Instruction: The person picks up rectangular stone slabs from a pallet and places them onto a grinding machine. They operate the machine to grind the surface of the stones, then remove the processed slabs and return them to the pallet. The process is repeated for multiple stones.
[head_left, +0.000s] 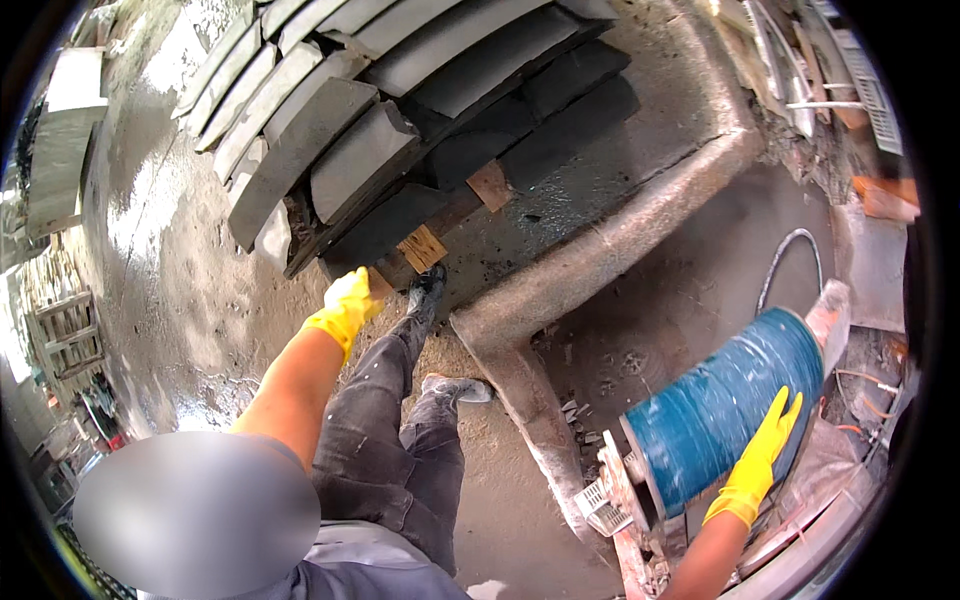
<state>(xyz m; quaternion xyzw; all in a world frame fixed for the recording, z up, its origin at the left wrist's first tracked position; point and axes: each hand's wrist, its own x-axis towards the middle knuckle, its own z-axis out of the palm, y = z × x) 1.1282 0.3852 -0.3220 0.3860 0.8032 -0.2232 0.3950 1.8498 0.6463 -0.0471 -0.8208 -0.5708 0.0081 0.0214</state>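
My left hand [346, 304], in a yellow glove, is closed around a small flat brown piece [379, 284] beside my boot. Just beyond it lies a square wood-grained piece [422, 248], and a second brown square [490, 186] sits farther off along the dark stack. My right hand [762, 462], also gloved in yellow, has its fingers stretched out over the near side of a blue drum [725, 410]. The drum lies on its side on an axle, at a slant. Its surface looks wet and streaked.
Grey curved slabs [365, 160] are stacked at the far side on the wet floor. A raised concrete curb [620, 235] runs between the slabs and the drum's sunken area. A grey hose [790, 240] loops behind the drum. Wooden pallets [68, 330] stand at the left.
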